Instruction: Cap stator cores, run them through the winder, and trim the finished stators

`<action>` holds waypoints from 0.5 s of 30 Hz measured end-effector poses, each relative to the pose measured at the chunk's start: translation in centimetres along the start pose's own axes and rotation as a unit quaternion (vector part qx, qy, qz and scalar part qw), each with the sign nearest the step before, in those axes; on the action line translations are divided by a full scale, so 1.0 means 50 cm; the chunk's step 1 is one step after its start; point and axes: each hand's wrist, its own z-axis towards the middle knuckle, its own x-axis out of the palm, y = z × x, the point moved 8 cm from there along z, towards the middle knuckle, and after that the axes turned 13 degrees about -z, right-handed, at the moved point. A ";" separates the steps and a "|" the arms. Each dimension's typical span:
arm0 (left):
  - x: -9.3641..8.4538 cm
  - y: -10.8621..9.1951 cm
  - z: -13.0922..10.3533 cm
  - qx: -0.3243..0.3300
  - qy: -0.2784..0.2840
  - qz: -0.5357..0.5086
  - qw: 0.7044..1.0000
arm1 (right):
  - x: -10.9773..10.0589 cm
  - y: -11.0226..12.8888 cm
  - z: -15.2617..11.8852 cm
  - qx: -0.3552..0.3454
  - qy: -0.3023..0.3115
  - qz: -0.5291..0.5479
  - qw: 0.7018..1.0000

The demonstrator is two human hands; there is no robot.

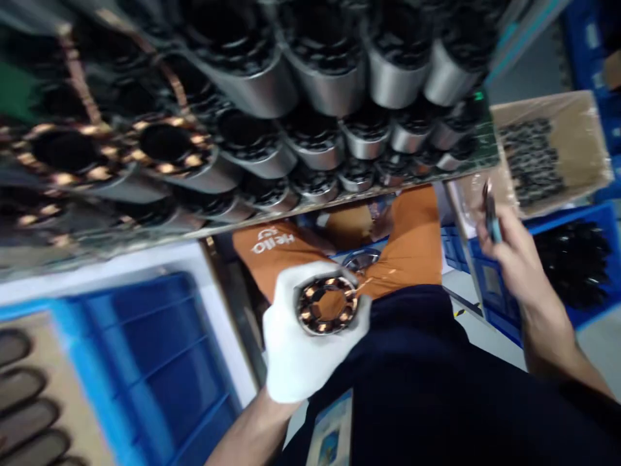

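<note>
A white glove covers my left hand (303,333), whose fingers wrap round a ring-shaped motor stator (306,310) with copper windings, its open end facing up. A thin copper wire sticks out from its right side. Bare and off to the right, my right hand (509,249) is closed on a pair of pliers (491,220) with blue-green handles, jaws pointing up and away. The pliers are apart from the stator.
Rows of metal stators (334,84) stand on a board across the top, some with copper windings. A cardboard box (577,149) of small parts and a blue bin (601,294) of black parts lie right. Blue crates (169,362) are at left. Orange cloth (417,239) covers my lap.
</note>
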 end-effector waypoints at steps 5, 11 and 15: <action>-0.018 -0.006 -0.008 0.024 -0.037 -0.037 0.998 | 0.165 0.177 -0.105 -0.121 0.210 0.190 0.951; -0.054 0.016 -0.041 0.000 -0.049 -0.016 0.999 | 0.235 0.256 -0.076 -0.174 0.228 0.261 0.922; -0.078 0.020 -0.057 0.000 -0.083 0.012 0.996 | 0.258 0.262 -0.077 -0.176 0.259 0.268 0.911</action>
